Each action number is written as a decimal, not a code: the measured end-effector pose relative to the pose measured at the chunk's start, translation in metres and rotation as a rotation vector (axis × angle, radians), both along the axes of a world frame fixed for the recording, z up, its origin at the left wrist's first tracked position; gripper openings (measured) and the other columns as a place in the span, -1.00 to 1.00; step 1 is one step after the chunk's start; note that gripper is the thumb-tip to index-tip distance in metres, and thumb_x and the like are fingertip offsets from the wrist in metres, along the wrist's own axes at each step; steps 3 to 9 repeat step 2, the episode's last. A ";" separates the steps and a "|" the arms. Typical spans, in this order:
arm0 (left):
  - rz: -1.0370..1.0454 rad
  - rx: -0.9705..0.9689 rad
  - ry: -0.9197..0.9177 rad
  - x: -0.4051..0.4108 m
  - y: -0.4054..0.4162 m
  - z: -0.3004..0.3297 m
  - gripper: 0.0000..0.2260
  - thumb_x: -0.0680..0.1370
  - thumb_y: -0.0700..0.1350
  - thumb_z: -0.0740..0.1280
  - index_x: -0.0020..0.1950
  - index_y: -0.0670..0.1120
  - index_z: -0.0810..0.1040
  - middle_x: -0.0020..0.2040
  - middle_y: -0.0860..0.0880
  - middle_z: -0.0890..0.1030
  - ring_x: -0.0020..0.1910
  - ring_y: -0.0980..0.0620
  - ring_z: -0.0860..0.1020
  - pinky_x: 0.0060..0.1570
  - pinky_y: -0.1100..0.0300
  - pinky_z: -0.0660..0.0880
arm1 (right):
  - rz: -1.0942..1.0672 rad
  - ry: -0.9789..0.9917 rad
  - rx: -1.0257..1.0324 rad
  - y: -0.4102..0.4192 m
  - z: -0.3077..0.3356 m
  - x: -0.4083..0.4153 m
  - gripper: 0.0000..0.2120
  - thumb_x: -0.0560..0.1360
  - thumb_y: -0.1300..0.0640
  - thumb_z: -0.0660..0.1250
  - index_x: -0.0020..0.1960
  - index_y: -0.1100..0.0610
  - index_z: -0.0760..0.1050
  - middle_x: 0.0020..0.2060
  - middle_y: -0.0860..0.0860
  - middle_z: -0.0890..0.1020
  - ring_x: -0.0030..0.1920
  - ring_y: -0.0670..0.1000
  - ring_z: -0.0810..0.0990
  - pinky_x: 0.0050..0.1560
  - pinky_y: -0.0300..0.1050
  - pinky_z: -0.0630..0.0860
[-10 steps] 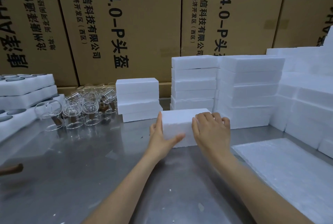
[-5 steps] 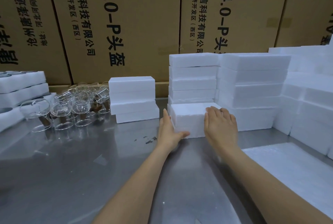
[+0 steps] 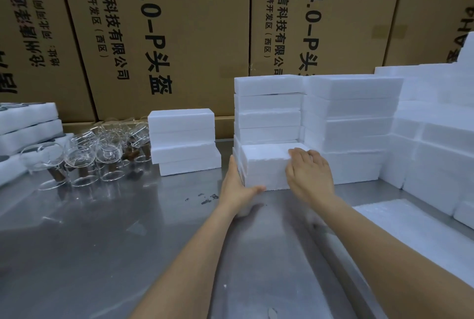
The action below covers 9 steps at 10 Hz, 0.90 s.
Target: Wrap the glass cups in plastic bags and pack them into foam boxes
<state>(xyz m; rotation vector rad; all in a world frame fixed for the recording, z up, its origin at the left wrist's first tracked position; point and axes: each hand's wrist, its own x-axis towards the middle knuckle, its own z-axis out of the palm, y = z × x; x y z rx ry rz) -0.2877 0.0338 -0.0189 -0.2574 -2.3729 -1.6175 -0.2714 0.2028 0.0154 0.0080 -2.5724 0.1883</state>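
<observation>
The glass cups [image 3: 84, 157] stand unwrapped at the left of the tabletop [image 3: 102, 241]. The left hand [image 3: 237, 186] lies flat against the side of a closed foam box [image 3: 266, 165], and the right hand [image 3: 309, 172] lies flat on its top, just before the stacked foam boxes [image 3: 268, 111]. If they push too hard, this stack could tip or the soft foam could crumble.

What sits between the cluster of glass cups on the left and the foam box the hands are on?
In the head view, a short stack of foam boxes stands between the glass cups and the held foam box, with bare metal table around.
</observation>
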 end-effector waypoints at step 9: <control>0.068 0.117 -0.002 0.034 -0.001 0.003 -0.18 0.41 -0.14 0.53 0.54 -0.10 0.12 0.47 -0.02 0.30 0.44 0.00 0.29 0.39 0.06 0.28 | 0.044 -0.118 -0.049 0.003 0.028 0.017 -0.54 0.59 0.12 0.01 0.48 0.14 0.15 0.49 0.02 0.22 0.45 0.08 0.16 0.42 0.01 0.10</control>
